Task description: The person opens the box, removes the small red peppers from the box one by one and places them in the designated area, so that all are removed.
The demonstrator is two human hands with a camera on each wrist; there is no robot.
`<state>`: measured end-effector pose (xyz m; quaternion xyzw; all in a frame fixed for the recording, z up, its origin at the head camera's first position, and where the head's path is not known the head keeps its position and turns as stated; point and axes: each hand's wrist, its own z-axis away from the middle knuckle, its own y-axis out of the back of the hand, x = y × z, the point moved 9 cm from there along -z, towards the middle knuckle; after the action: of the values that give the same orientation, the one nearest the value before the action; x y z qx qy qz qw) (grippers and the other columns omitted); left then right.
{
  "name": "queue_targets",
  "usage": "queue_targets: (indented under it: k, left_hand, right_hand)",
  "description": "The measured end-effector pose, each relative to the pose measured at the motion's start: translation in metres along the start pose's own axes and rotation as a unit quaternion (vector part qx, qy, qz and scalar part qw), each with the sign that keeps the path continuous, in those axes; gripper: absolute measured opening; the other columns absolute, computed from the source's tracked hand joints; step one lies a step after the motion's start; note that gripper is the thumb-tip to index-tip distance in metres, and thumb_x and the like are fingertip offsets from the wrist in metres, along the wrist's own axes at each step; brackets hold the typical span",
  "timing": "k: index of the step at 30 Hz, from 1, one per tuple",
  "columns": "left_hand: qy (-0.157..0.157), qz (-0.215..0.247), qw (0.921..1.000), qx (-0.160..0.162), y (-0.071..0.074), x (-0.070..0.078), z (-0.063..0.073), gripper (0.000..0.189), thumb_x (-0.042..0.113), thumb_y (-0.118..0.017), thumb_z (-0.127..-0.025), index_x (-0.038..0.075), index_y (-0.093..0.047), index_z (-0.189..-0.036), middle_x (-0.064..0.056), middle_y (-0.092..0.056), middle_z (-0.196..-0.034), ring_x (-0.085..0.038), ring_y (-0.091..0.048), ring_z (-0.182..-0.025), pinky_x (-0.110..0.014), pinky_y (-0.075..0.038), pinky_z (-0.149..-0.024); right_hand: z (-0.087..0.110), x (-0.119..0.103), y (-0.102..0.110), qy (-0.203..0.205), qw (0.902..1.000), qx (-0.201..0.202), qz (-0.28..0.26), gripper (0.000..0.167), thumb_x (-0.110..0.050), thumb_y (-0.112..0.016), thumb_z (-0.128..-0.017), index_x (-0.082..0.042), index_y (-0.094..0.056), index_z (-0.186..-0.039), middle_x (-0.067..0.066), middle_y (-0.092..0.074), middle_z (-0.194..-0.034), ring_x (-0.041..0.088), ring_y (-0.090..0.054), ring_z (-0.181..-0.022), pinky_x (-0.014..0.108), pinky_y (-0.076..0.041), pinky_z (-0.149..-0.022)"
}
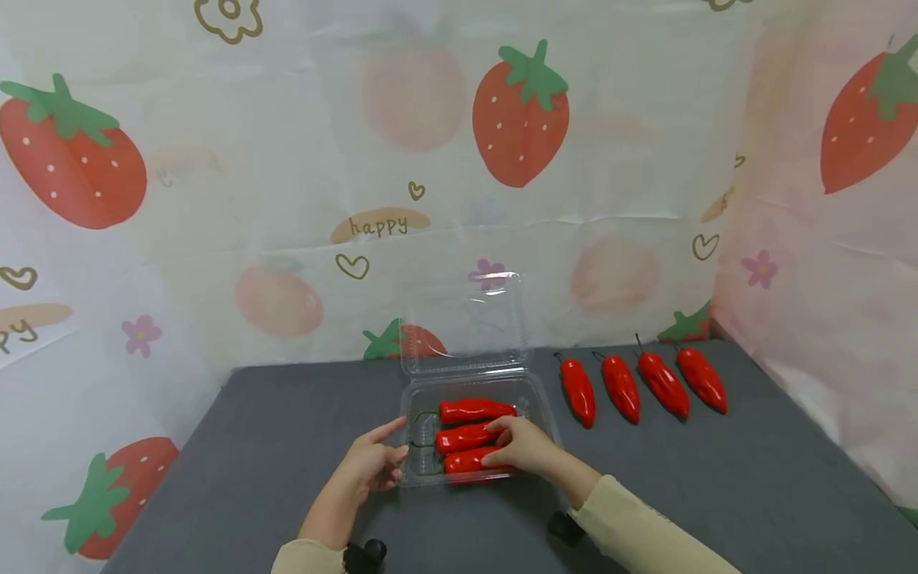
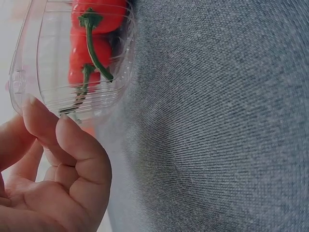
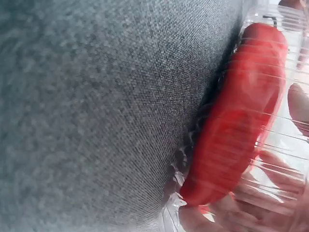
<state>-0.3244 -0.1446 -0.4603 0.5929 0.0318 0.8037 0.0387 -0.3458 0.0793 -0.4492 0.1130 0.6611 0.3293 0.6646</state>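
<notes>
A clear plastic clamshell box (image 1: 534, 391) stands with its lid (image 1: 462, 319) raised behind it. Three red peppers with green stems lie side by side in its base: a rear pepper (image 1: 473, 410), a middle pepper (image 1: 459, 438) and a front pepper (image 1: 466, 461). My right hand (image 1: 527, 448) reaches in from the right and pinches the middle pepper, its thumb against the front one. Through the ribbed wall in the right wrist view, a red pepper (image 3: 236, 121) hides part of the fingers. At the box's left edge, my left hand (image 1: 369, 461) touches the plastic with its fingertips.
To the right of the box several more red peppers (image 1: 621, 388) lie in a row on the dark grey cloth (image 1: 301, 422). A strawberry-printed curtain (image 1: 287, 159) hangs behind the table and along its sides.
</notes>
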Motion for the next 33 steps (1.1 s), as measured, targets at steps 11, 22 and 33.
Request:
queue_targets:
  k: [11,22,33]
  left_hand:
    - [0.002,-0.005,1.0,0.005,0.0003,-0.0002,0.0026,0.053,-0.005,-0.056,-0.092,0.002,-0.046,-0.143,-0.002,-0.047,-0.063,-0.009,-0.046,-0.045,-0.023,-0.041,-0.046]
    - [0.002,-0.001,1.0,0.002,-0.0001,-0.0008,0.0008,0.053,-0.004,-0.056,-0.092,0.002,-0.045,-0.144,-0.001,-0.047,-0.062,-0.01,-0.045,-0.045,-0.023,-0.041,-0.046]
    - [0.0,-0.002,1.0,0.007,-0.0005,-0.0019,0.0003,0.053,-0.005,-0.055,-0.092,0.002,-0.046,-0.143,-0.001,-0.047,-0.062,-0.01,-0.046,-0.045,-0.023,-0.041,-0.046]
  right_hand:
    - [0.0009,-0.0055,-0.0075,0.052,0.9984,-0.018,0.012,0.038,-0.007,-0.08,-0.078,-0.001,-0.067,-0.113,0.007,-0.065,-0.093,0.02,-0.059,-0.085,0.033,-0.049,-0.07]
    - [-0.0002,-0.0076,-0.0108,0.065,0.9968,-0.046,-0.01,0.032,-0.002,-0.08,-0.077,0.001,-0.071,-0.107,0.007,-0.066,-0.095,0.02,-0.056,-0.087,0.036,-0.049,-0.076]
    - [-0.0043,-0.0049,-0.0089,0.08,0.9952,-0.05,-0.026,0.03,-0.005,-0.08,-0.078,0.001,-0.072,-0.107,0.005,-0.067,-0.099,0.018,-0.057,-0.089,0.036,-0.049,-0.08]
